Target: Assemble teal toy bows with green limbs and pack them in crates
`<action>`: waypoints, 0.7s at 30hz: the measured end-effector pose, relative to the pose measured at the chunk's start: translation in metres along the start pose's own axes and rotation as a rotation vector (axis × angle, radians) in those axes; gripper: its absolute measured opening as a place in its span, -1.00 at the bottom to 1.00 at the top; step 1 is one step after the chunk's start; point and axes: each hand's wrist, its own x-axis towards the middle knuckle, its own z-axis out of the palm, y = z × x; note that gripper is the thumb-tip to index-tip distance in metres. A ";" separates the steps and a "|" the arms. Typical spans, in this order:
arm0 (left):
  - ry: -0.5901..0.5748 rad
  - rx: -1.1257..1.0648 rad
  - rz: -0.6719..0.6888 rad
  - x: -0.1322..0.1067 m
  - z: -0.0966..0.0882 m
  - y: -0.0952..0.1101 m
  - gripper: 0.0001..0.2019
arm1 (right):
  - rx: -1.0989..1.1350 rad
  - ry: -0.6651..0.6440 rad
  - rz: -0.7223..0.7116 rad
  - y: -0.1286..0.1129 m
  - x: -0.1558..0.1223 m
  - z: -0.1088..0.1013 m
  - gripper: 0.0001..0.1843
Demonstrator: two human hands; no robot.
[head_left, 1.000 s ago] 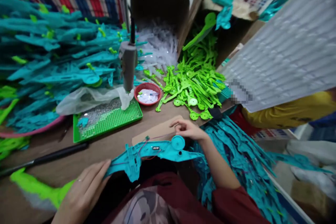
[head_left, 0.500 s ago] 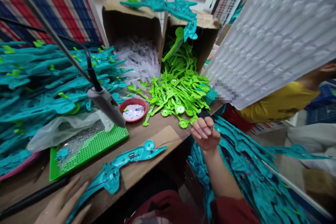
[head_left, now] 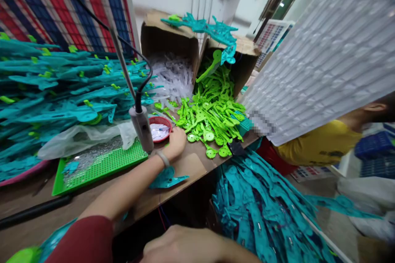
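The fingers of my right hand (head_left: pixel 185 245) are closest; I can't tell if they pinch. The teal part (head_left: pixel 168 181) lies on the worktop (head_left: pixel 89 191), partly behind my left arm (head_left: pixel 129 189), so I should reach high. My left hand (head_left: pixel 178 141) is beside the red basket (head_left: pixel 159 119), fingers hidden; go softly.

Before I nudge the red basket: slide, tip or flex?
The red basket likely slides rather than tips, being shallow and wide. Its thin, perforated wall suggests light, slightly flexible plastic. The loose white pieces inside may shift if jolted.
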 end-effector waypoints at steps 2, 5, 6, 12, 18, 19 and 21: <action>0.015 0.070 -0.082 0.005 0.011 0.002 -0.65 | -0.029 0.118 0.122 0.000 -0.012 0.006 -0.50; -0.001 0.157 -0.120 0.009 0.016 -0.005 -0.63 | -0.009 0.422 0.218 0.011 -0.020 0.010 -0.51; -0.014 0.184 -0.118 0.010 0.014 -0.009 -0.63 | 0.034 0.524 0.262 0.016 -0.020 0.010 -0.52; -0.053 0.312 0.013 -0.008 -0.020 -0.030 -0.69 | -0.044 1.072 0.375 0.055 -0.017 -0.015 -0.60; -0.043 0.428 0.230 -0.063 -0.061 -0.048 -0.65 | -0.821 1.479 0.265 0.096 0.001 -0.090 -0.61; -0.060 0.442 0.292 -0.072 -0.067 -0.052 -0.65 | -0.877 1.400 0.284 0.099 0.008 -0.101 -0.58; -0.076 0.463 0.483 -0.092 -0.081 -0.064 -0.66 | -0.927 1.232 0.316 0.099 0.020 -0.114 -0.59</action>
